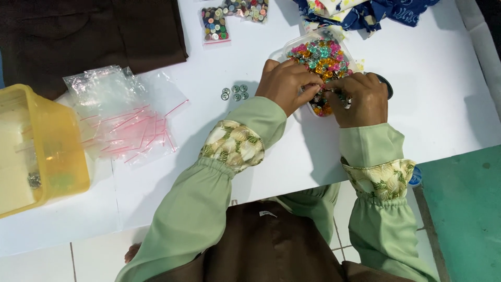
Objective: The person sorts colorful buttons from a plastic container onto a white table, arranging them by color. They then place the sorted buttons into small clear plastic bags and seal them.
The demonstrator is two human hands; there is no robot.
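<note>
left hand [284, 83] + right hand [361, 98]: fingers curled into clear tray [292, 49] of coloured buttons [321, 55], pinch unclear | grey buttons [235, 93]: just left of tray

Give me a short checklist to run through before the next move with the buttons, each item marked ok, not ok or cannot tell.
1. Both hands at the clear tray of colourful buttons: ok, left hand and right hand are over its near end.
2. What the fingertips grip: cannot tell, the hands hide them.
3. Tray fully on the white table: ok.
4. Five small grey buttons lying apart from the tray, left of the left hand: ok.
5. Pile of empty zip bags within view beside the yellow bin: ok.
6. Filled button bags at the far edge closed: cannot tell.
</note>
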